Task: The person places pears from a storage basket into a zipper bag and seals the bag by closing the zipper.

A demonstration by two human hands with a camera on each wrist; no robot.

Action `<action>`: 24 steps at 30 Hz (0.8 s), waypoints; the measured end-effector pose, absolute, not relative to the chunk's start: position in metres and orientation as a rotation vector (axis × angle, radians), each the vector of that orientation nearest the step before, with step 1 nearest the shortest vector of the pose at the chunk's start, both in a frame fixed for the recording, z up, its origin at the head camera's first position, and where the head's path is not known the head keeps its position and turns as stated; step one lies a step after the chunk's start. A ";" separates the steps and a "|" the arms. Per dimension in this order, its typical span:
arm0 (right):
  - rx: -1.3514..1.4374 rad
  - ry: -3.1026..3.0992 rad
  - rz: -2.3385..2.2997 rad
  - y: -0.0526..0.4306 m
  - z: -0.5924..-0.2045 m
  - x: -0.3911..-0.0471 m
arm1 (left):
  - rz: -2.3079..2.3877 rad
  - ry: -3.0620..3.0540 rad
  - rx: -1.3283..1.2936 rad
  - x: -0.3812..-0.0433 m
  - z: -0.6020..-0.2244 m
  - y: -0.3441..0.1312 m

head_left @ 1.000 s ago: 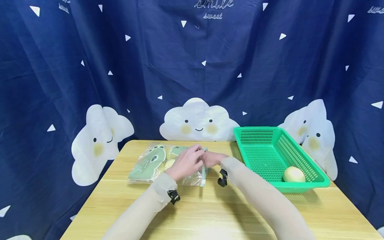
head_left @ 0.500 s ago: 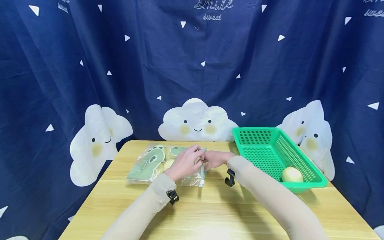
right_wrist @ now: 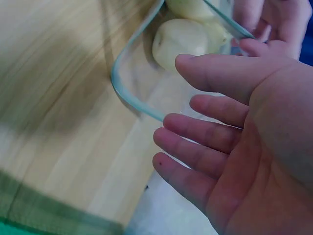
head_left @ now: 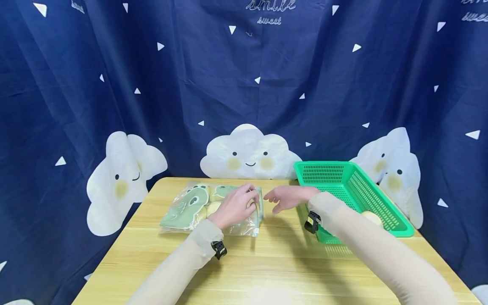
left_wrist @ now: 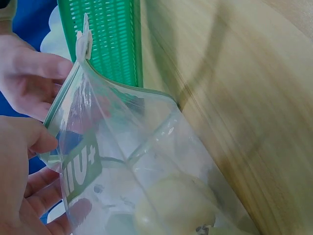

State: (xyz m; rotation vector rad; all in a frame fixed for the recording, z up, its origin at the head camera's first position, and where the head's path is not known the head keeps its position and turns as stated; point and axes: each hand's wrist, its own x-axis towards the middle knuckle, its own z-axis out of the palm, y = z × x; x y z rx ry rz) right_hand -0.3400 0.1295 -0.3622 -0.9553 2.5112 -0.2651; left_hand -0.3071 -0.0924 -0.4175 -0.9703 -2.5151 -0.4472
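Note:
A clear zip bag [head_left: 244, 229] with a green cartoon print lies on the table, its mouth towards the right. Several pale yellow round fruits [right_wrist: 178, 43] sit inside; their exact kind is unclear. My left hand [head_left: 236, 206] pinches the upper edge of the bag's mouth between thumb and fingers, and the left wrist view shows the mouth spread apart. Just right of the mouth, my right hand [head_left: 287, 197] hovers with fingers loosely extended and nothing in them. Its palm [right_wrist: 254, 176] faces the opening in the right wrist view.
A green plastic basket [head_left: 305, 178] stands on the right of the wooden table [head_left: 244, 271], close beside my right forearm. One pale yellow fruit [head_left: 371, 218] lies in its near right corner, partly behind the sleeve. A dark blue curtain [head_left: 244, 84] hangs behind the table.
My right hand has drawn out of the bag's mouth and moved right, its fingers now visible and free. My left hand has stayed at the bag's edge.

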 end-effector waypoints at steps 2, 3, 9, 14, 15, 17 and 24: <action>-0.953 2.522 -0.269 0.136 -0.356 -0.337 | -0.443 -2.518 -0.969 -0.307 -0.418 -0.092; -0.947 2.525 -0.271 0.139 -0.353 -0.335 | -0.442 -2.519 -0.968 -0.307 -0.417 -0.091; -0.903 2.533 -0.265 0.156 -0.336 -0.327 | -0.446 -2.525 -0.972 -0.307 -0.417 -0.091; -0.894 2.539 -0.233 0.170 -0.327 -0.324 | -0.447 -2.541 -0.965 -0.307 -0.419 -0.092; -0.894 2.542 -0.227 0.173 -0.326 -0.323 | -0.443 -2.545 -0.961 -0.307 -0.419 -0.092; -0.896 2.546 -0.226 0.179 -0.323 -0.322 | -0.435 -2.551 -0.956 -0.307 -0.419 -0.092; -0.950 2.562 -0.204 0.196 -0.314 -0.320 | -0.431 -2.566 -0.950 -0.307 -0.419 -0.091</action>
